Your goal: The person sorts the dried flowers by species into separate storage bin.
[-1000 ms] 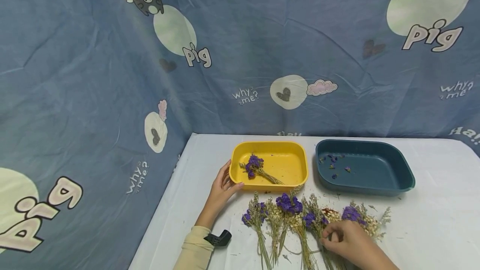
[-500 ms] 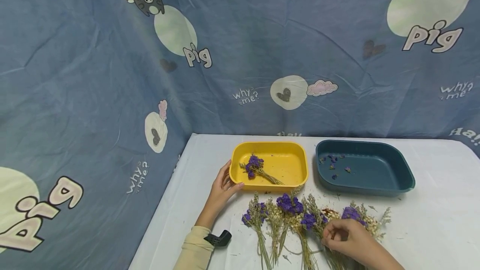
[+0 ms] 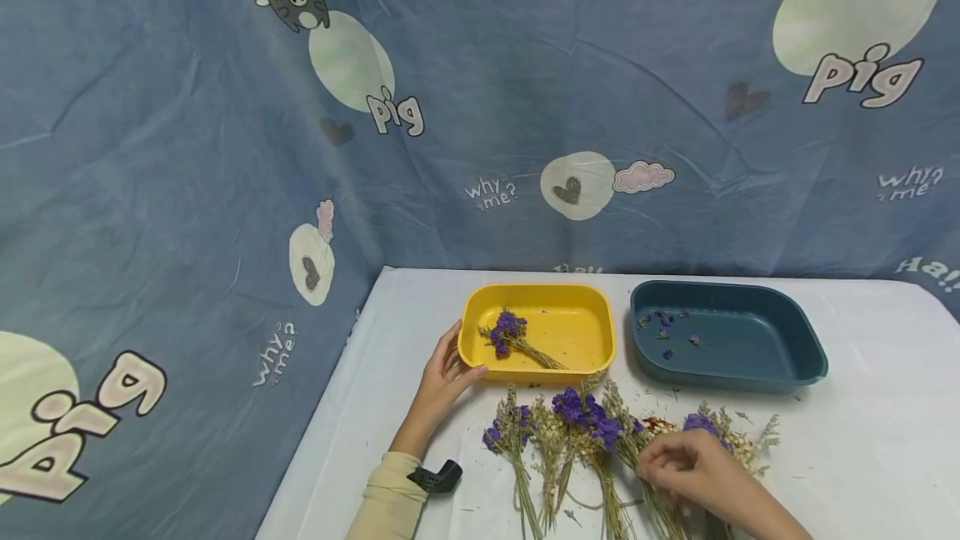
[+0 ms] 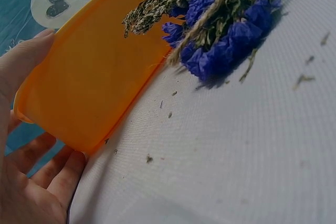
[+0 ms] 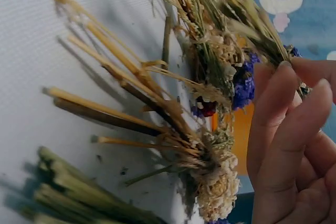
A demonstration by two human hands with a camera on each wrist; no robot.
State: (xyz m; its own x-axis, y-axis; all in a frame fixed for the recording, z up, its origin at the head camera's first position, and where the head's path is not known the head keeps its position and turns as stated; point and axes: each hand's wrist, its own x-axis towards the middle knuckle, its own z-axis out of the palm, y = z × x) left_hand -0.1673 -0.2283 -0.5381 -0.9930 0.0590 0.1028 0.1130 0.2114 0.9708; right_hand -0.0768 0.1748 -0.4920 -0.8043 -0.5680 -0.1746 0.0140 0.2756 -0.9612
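left hand (image 3: 441,380): grips yellow tray (image 3: 581,336) by its near-left corner.
right hand (image 3: 693,463): pinches dried stems (image 5: 269,41).
stems' place: among flower bundles (image 3: 513,433).
handling: pinch lightly; dry stalks probably snap.

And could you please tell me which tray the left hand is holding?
The yellow tray: the left hand holds its left end, while the teal tray beside it stands untouched.
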